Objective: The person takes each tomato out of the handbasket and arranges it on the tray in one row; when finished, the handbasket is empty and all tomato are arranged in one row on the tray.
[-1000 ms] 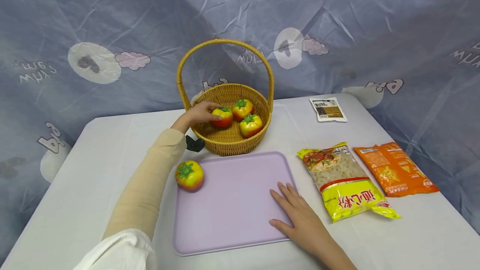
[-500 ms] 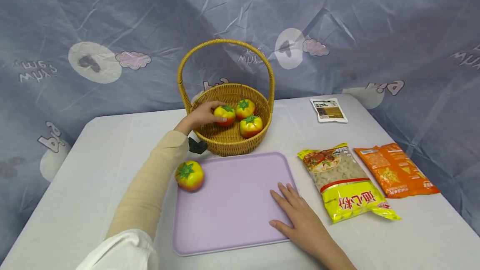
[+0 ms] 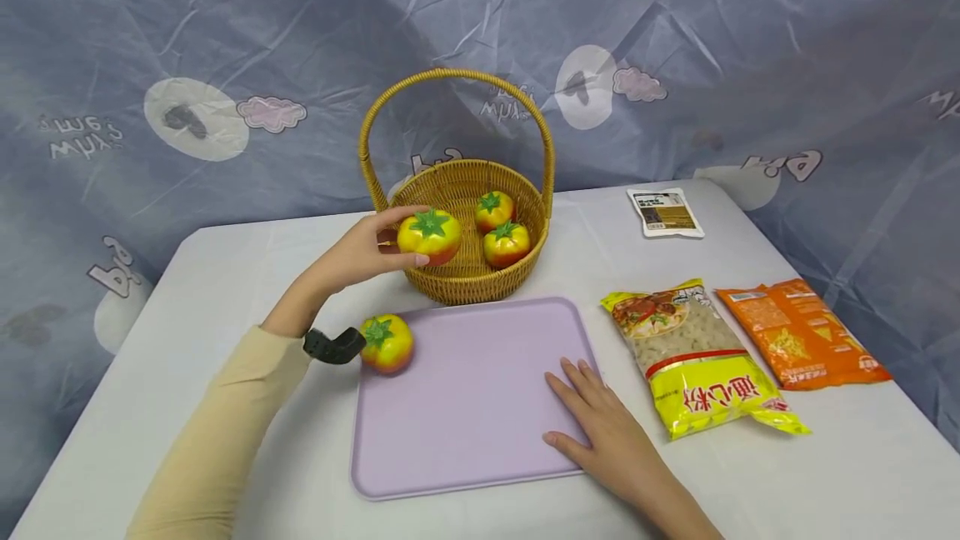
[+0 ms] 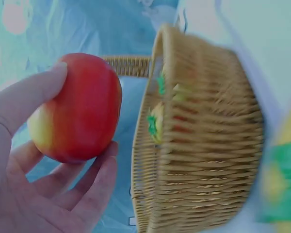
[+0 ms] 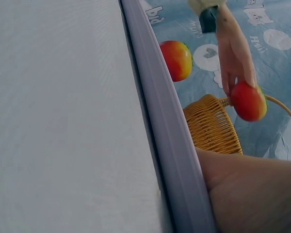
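My left hand (image 3: 352,252) grips a red-and-yellow tomato (image 3: 429,237) with a green star-shaped top, between thumb and fingers, at the left front rim of the wicker basket (image 3: 465,280). In the left wrist view the same tomato (image 4: 82,109) is held up beside the basket's side. Two more tomatoes lie inside the basket, one at the back (image 3: 494,211) and one in front (image 3: 506,246). Another tomato (image 3: 387,343) sits on the far left corner of the lilac tray (image 3: 457,415). My right hand (image 3: 607,432) rests with spread fingers on the tray's right edge.
Right of the tray lie a yellow pasta bag (image 3: 693,361) and an orange snack bag (image 3: 802,333). A small white packet (image 3: 665,212) is at the back right. The tall basket handle (image 3: 450,73) arches over the basket. Patterned cloth (image 3: 300,40) hangs behind the table.
My left hand has lifted the tomato out from among the others, up and back toward me, to the basket's left front rim. My right hand has stayed on the tray.
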`<state>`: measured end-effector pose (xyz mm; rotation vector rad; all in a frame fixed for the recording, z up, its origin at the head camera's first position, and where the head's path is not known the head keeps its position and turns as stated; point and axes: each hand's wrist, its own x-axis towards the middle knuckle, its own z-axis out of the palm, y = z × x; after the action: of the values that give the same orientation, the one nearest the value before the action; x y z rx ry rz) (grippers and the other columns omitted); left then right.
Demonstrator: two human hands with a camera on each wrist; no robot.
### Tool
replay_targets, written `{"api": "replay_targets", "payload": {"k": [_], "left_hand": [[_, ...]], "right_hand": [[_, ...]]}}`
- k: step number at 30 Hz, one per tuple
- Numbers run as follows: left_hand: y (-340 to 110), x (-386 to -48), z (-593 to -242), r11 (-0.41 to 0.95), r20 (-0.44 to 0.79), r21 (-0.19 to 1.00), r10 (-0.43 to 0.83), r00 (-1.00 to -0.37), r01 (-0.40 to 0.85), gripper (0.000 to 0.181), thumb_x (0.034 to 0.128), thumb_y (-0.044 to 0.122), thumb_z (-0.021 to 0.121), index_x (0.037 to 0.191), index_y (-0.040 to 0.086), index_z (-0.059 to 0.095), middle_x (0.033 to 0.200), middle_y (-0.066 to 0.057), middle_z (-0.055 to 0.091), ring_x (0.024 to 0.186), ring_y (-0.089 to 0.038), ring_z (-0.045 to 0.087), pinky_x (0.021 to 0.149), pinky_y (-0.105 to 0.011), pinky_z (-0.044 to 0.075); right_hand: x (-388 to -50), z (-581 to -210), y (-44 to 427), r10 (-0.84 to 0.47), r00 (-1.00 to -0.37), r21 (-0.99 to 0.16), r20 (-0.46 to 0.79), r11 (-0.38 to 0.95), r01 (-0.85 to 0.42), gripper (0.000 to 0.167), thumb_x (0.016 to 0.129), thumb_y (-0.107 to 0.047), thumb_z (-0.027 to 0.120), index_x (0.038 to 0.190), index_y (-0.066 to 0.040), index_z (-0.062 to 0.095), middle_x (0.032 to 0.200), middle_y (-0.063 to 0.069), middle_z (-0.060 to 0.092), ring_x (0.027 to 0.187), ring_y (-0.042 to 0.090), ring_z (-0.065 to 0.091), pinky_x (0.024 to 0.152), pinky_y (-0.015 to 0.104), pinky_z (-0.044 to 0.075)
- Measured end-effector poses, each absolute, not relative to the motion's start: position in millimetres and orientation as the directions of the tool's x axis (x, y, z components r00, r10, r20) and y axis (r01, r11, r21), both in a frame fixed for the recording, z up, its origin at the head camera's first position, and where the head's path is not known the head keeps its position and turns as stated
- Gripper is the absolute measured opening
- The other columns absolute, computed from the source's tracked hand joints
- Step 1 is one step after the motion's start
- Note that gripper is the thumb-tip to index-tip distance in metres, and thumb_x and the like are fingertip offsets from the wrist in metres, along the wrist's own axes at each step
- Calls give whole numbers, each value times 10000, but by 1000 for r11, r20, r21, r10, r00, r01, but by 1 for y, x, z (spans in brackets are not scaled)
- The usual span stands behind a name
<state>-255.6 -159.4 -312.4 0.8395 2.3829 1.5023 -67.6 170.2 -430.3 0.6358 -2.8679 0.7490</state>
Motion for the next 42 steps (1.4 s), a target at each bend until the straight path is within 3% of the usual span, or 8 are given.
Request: {"api": "replay_targets", "payload": {"k": [6,11,20,28,42], "left_hand": [[-167,-212,-336,356,174,824,582,-794,442,649,773,128,783,1339,89,468,1302,-80,491,1101,-233,538,963,-374,398],[-165,-195,-361,380,175,786,619,-766,487,645,747,182,810,1309,102,505,1289,-47,510,1083,-210,534,945,-376,414],[-156,-200,-379,494,160,660,644,-748,566,648,733,256,819,1293,101,531,1220,-12,562,1043,-153,538,902,-352,441],[-148,-202,-378,620,100,536,627,-772,573,652,717,365,814,1269,125,562,1149,-2,600,996,-158,553,874,-374,441],[-151,-198,-371,692,22,501,591,-807,520,705,734,367,801,1330,113,523,1217,-54,580,1074,-235,542,914,-436,416]], "right_hand": [[-68,-430,170,-374,-903,-434,212,792,-430,660,828,-378,696,1379,-87,478,1465,142,324,1349,336,233,1030,536,241],[-68,-431,170,-374,-902,-433,213,791,-431,661,826,-378,698,1377,-85,480,1461,149,330,1346,342,237,1027,539,244],[-68,-430,170,-371,-909,-446,189,792,-416,665,829,-385,694,1386,-96,471,1467,140,321,1352,332,224,1032,537,237],[-69,-431,170,-369,-911,-446,183,795,-412,665,829,-385,693,1388,-103,470,1469,136,320,1355,326,219,1036,534,231],[-69,-431,171,-370,-911,-447,182,794,-411,667,833,-390,686,1393,-104,463,1473,135,311,1357,327,215,1037,532,230]]}}
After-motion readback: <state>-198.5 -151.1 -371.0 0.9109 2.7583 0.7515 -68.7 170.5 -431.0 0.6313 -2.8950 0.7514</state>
